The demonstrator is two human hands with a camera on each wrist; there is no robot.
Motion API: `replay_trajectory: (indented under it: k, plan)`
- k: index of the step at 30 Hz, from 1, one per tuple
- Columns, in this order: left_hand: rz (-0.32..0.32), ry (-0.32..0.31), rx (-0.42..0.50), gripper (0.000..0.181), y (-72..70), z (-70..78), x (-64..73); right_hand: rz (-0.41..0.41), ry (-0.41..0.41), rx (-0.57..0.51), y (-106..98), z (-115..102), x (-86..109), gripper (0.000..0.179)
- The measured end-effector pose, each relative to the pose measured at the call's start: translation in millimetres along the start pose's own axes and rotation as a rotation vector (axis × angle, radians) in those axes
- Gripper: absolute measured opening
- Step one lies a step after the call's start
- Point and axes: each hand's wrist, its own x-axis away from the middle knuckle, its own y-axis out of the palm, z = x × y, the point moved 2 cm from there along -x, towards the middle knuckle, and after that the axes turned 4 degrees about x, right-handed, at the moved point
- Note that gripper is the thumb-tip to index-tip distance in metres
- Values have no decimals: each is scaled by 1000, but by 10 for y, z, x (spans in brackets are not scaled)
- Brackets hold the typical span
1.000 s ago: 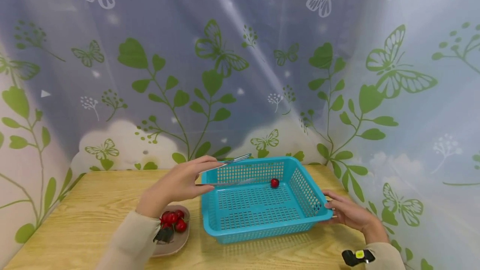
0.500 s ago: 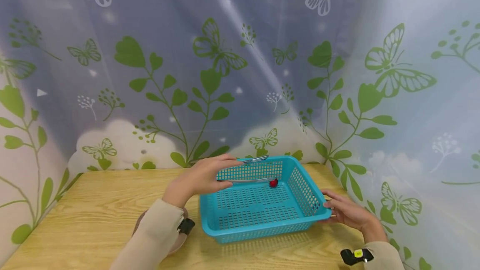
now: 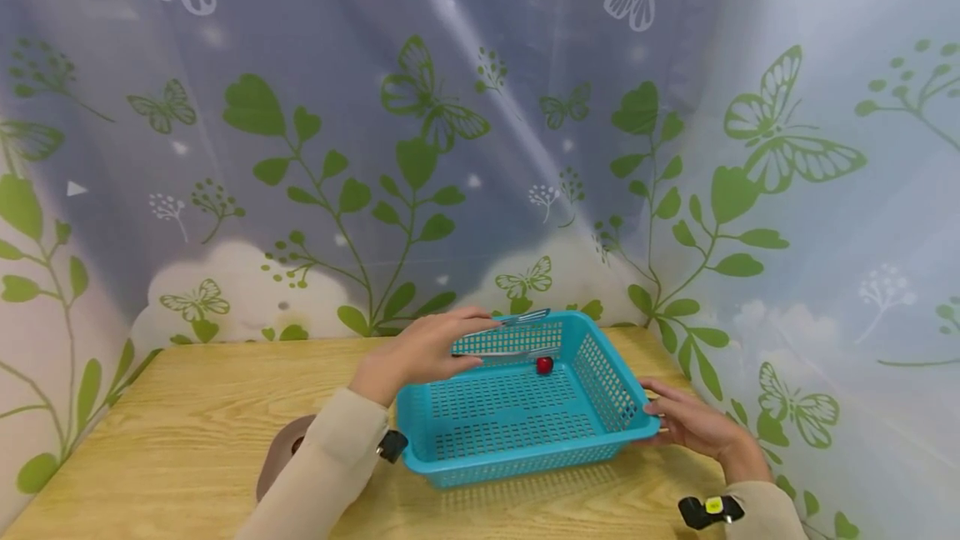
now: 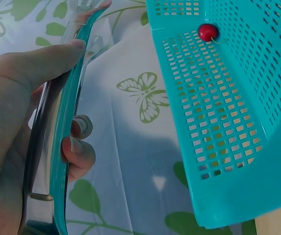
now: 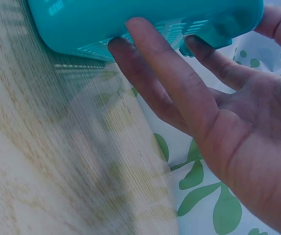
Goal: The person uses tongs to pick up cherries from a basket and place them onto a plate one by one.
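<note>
My left hand (image 3: pixel 427 350) grips a pair of metal tongs (image 3: pixel 517 320) over the left part of a turquoise plastic basket (image 3: pixel 517 457). The arms of the tongs stand apart, with nothing seen between them. One red cherry (image 3: pixel 544 365) lies near the back right of the basket floor, just below the lower tip. The left wrist view shows its thin stem. At the basket's right front corner, my right hand (image 3: pixel 697 423) holds the rim. In the right wrist view, its fingers (image 5: pixel 174 83) touch the basket wall from outside.
A pinkish-brown plate (image 3: pixel 276 461) sits left of the basket on the wooden table (image 3: pixel 187 415), mostly hidden by my left forearm. A patterned curtain (image 3: pixel 450 190) hangs behind the table and along the right side.
My left hand has moved right with the tongs, further over the basket, so their tips came near the cherry. The left forearm now covers most of the plate. My right hand stays on the basket.
</note>
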Motion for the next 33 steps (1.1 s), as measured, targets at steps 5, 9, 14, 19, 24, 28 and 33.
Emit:
replay_trajectory:
  k: [5, 9, 14, 19, 24, 28, 33]
  plan:
    - [1, 9, 3, 58, 35, 3, -69, 11, 12, 4, -2, 6, 6, 42]
    - [-16, 7, 11, 57, 66, 9, -136, 20, 10, 11, 6, 4, 14, 42]
    - [-75, -42, 35, 57, 129, -6, -244, 23, 6, 10, 6, 10, 22, 42]
    - [-131, -106, 27, 57, 233, -68, -360, 20, 2, 3, 6, 28, 7, 44]
    - [-177, -159, 5, 57, 326, -123, -454, 18, 1, 5, 13, 26, -14, 43]
    - [-203, -182, -7, 55, 390, -161, -523, 18, 0, 14, 15, 15, -17, 43]
    - [-243, -214, -27, 54, 482, -186, -595, 17, -3, 16, 9, 9, -9, 43]
